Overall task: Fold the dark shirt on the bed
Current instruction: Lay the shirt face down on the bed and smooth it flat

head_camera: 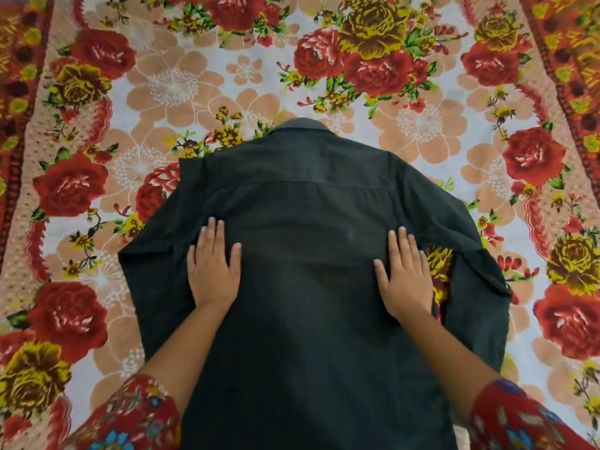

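Observation:
The dark shirt lies spread back-side up on the bed, collar at the far end and hem towards me. Its left sleeve hangs down beside the body. The right sleeve bends down along the right side, with a gap of sheet showing between it and the body. My left hand rests flat on the shirt's left side, fingers straight. On the shirt's right edge lies my right hand, flat as well, fingers straight and pointing away from me.
A floral bed sheet with red and yellow roses covers the bed on all sides of the shirt. Darker red borders run along both side edges.

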